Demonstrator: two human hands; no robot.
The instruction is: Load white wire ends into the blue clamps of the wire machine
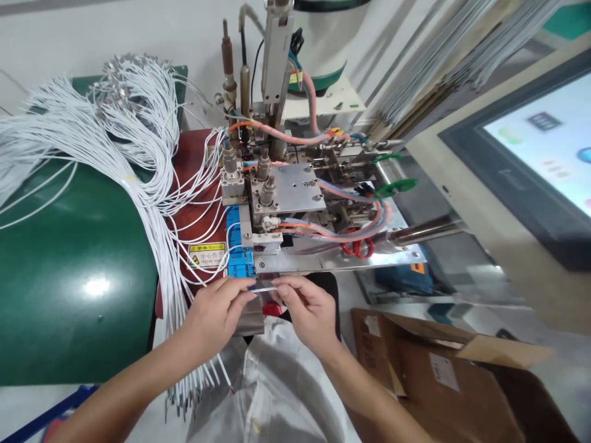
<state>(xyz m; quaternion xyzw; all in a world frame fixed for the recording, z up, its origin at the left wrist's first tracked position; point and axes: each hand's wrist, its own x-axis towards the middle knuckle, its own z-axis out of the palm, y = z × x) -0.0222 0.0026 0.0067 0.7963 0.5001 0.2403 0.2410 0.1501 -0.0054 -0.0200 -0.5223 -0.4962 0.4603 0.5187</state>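
Note:
Between my two hands a short stretch of thin white wire (263, 289) runs level, just in front of the machine's near edge. My left hand (216, 311) pinches it on one side, thumb against fingers. On the other side my right hand (308, 311) grips it with thumb and fingertips. Just beyond my left fingers sits a row of blue clamp blocks (239, 261), with white wires leading into them from the left. A thick bundle of white wires (157, 246) drapes over the table edge beside my left wrist, its cut ends hanging down.
The machine's metal plate (300, 187) with hoses stands ahead. A green table (69, 289) lies left, and a yellow warning label (207, 255) is on the red surface. At right are a tilted screen (549, 135) and an open cardboard box (429, 369).

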